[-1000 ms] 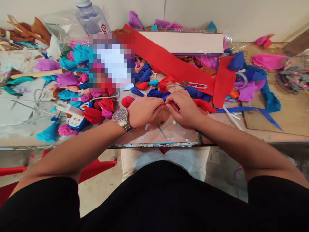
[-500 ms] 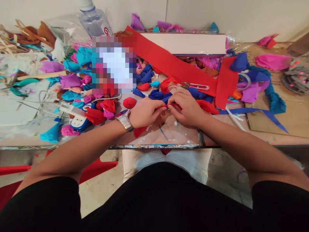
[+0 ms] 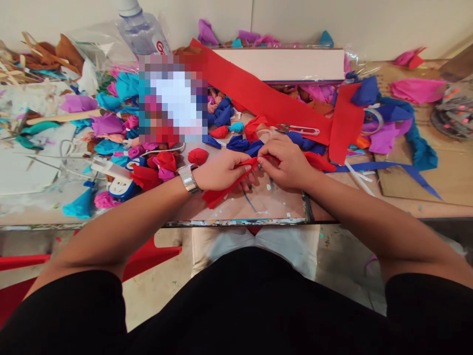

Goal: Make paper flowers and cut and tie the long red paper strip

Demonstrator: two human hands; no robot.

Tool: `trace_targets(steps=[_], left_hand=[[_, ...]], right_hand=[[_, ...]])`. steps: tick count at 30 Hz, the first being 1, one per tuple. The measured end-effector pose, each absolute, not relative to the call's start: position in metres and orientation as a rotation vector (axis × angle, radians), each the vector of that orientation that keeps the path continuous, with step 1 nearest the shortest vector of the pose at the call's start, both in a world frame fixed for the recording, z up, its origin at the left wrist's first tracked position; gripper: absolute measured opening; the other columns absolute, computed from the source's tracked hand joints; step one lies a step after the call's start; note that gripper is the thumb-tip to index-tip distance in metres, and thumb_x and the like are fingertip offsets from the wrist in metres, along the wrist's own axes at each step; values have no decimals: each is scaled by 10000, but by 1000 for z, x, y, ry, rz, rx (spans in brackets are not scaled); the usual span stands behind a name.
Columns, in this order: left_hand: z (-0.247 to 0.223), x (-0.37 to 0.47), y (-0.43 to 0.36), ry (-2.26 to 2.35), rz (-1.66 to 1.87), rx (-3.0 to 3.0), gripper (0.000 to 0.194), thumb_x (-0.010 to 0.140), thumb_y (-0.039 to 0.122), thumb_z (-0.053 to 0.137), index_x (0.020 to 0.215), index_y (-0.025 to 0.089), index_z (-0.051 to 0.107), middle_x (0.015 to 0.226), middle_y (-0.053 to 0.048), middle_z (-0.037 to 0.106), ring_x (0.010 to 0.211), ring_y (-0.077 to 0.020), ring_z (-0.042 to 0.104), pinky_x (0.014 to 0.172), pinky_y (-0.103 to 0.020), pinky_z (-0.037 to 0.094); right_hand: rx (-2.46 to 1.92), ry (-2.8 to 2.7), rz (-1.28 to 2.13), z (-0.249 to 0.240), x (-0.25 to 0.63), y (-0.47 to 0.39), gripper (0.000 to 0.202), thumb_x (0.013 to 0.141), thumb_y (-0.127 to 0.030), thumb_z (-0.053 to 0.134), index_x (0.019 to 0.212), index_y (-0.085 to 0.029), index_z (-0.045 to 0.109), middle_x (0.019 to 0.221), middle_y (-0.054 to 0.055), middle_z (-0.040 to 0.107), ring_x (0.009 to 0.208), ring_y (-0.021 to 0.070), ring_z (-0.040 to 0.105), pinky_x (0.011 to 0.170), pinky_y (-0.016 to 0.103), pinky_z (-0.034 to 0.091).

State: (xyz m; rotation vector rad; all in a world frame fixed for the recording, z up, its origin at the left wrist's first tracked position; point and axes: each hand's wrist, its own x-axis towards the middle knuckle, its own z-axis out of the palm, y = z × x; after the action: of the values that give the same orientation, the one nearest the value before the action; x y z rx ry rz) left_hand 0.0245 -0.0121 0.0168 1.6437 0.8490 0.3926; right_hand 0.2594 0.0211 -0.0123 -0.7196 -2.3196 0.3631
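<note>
Between my two hands runs a narrow red crepe paper strip (image 3: 221, 194), its one end slanting down to the left below my left wrist. My left hand (image 3: 220, 170), with a metal watch at the wrist, pinches the strip between thumb and fingers. Close beside it, my right hand (image 3: 286, 160) is closed on the same strip, thumb and fingertips on its upper edge. More red paper (image 3: 320, 161) shows past my right hand. Bunched dark blue paper (image 3: 238, 143) lies just beyond my fingers, and a small red paper bud (image 3: 198, 156) rests near my left hand.
Thread snips (image 3: 299, 129) lie on a wide red paper strip (image 3: 258, 96) at the back. A long white box (image 3: 281, 64) and a water bottle (image 3: 142, 32) stand behind. Left are a power strip (image 3: 123, 186) and coloured paper scraps; right, a tape roll (image 3: 374, 121) and cardboard (image 3: 406, 190).
More of the red strip now shows below and between my hands, its left end spread out flatter. My left hand has shifted slightly left.
</note>
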Motion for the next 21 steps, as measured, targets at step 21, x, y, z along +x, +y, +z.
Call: trace_targets(steps=[21], left_hand=[[10,20,-10,779,362,1482,276,1051,405,640,997,140,692,973,-142,831,790,-190,828,708,-284,683]], right_hand=[[-704,-2344,401,-13,261,18,187,1032,-366,647,932,-248,752,897,44,795,916,251,695,970,459,497]])
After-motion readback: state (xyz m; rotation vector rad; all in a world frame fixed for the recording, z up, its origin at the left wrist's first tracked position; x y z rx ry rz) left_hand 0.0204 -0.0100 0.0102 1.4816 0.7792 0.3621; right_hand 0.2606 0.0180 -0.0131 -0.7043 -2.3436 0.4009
